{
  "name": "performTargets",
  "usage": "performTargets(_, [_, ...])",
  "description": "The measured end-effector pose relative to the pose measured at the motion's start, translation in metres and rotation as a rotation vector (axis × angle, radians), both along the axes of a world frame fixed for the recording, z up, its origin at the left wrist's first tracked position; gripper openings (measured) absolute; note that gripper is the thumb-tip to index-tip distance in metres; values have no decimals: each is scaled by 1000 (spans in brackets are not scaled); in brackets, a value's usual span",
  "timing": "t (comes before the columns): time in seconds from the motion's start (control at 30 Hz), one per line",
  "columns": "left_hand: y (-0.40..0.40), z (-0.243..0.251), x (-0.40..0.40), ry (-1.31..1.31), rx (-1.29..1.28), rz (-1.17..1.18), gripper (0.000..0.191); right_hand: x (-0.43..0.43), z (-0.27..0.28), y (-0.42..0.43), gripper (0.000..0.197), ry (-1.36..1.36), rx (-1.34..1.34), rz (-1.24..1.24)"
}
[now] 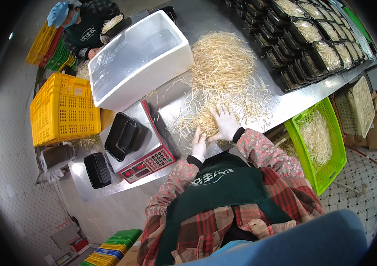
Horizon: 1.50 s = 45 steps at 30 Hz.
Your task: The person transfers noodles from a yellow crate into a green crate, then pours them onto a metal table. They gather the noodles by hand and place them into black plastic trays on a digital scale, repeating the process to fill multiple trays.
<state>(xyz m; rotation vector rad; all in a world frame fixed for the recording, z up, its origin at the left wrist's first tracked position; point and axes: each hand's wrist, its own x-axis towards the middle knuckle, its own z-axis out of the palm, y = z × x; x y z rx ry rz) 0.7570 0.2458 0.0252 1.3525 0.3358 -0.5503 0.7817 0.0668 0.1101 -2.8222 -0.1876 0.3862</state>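
Observation:
A large heap of bean sprouts (pixel 223 63) lies on the steel table. At its near end, my gloved right hand (pixel 225 123) rests on the sprouts with its fingers spread. My gloved left hand (pixel 199 143) touches the heap's near left edge, close to my right hand; whether its fingers hold any sprouts is unclear. To the left stands a digital scale with a red frame (pixel 168 159), and an empty black plastic tray (pixel 121 136) sits tilted on its plate. More black trays, nested in a stack (pixel 97 170), lie left of the scale.
A white foam box (pixel 148 71) and a yellow crate (pixel 65 109) stand beyond the scale. Stacked black trays filled with sprouts (pixel 308 31) occupy the far right. A green basket (pixel 337 159) holding sprouts is beside the table. A co-worker (pixel 85 30) holds a filled tray across the table.

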Motion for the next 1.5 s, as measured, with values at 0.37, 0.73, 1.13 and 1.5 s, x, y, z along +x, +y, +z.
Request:
performTargets(0.37, [39,28,-5,-153,116,-47,50,30,-34,-21,95,-117,152,-144])
performTargets(0.73, [138,117,3,-600,355,735,39,45,-19,-34,84,29,205,-261])
performTargets(1.13, [256,114,50,-268,535,1035,50,31,4,-97,36,388,1851,-730])
performTargets(1.5, [247,94,90,-488,369,1211,14,39,-13,-111,51,214,1489,-428])
